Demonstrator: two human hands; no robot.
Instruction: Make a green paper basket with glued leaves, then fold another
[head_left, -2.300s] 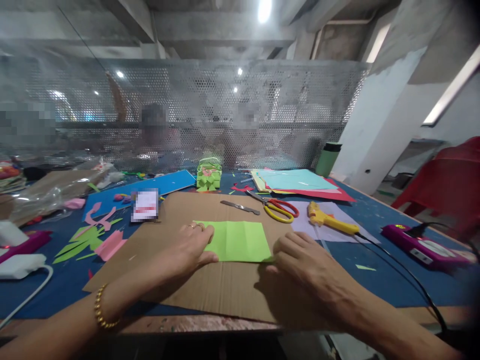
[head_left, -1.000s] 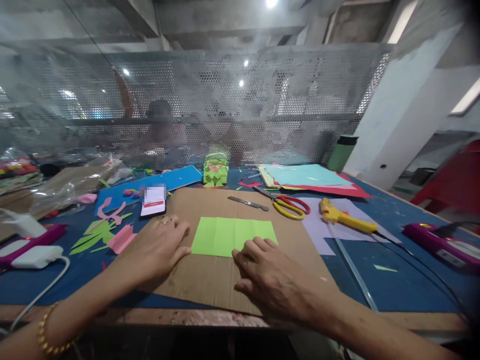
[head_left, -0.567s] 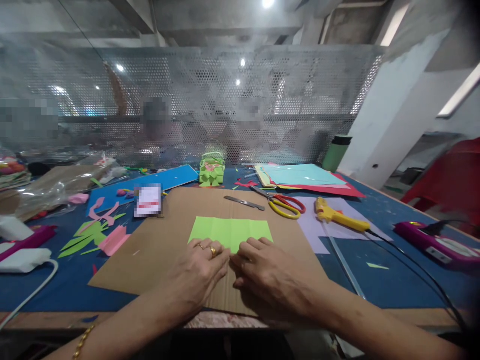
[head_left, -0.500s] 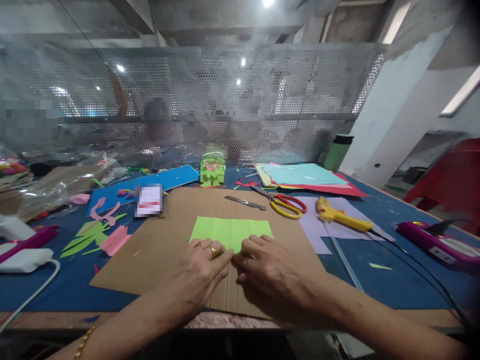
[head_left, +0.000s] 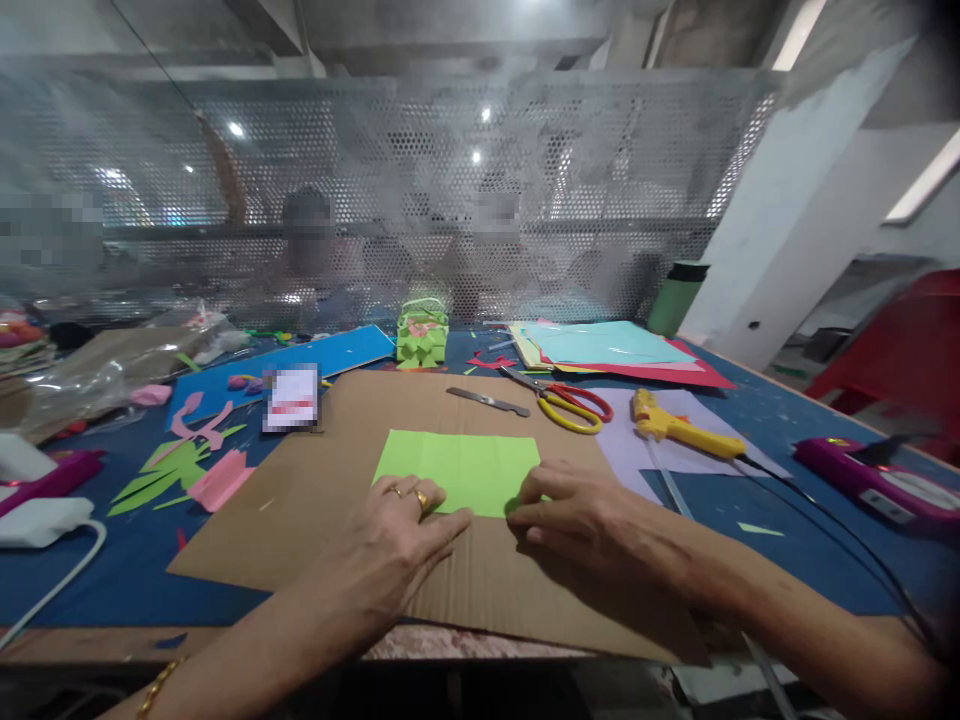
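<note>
A bright green sheet of paper [head_left: 457, 465] lies on a brown cardboard sheet [head_left: 330, 550], with faint upright creases across it. My left hand [head_left: 409, 525] rests on the paper's near left corner, fingers lying over it and thumb stretched along the near edge. At the near right corner, the bent fingers of my right hand [head_left: 574, 515] are pressed together against the paper's edge; its fingertips are partly hidden. Just beyond the paper are a metal blade [head_left: 487, 402] and scissors [head_left: 574, 405] with red and yellow handles.
A yellow glue gun [head_left: 686, 430] lies on purple paper [head_left: 705, 405] to the right, its cord trailing forward. Coloured sheets [head_left: 615, 345] and a green bottle [head_left: 677, 300] stand behind. A small green paper basket [head_left: 422, 340] sits at the back. Pink and green scraps [head_left: 176, 470] lie left.
My right hand has slid right along the paper's near edge, away from my left hand, to the corner. My left hand stays nearly in place. The view has shifted slightly.
</note>
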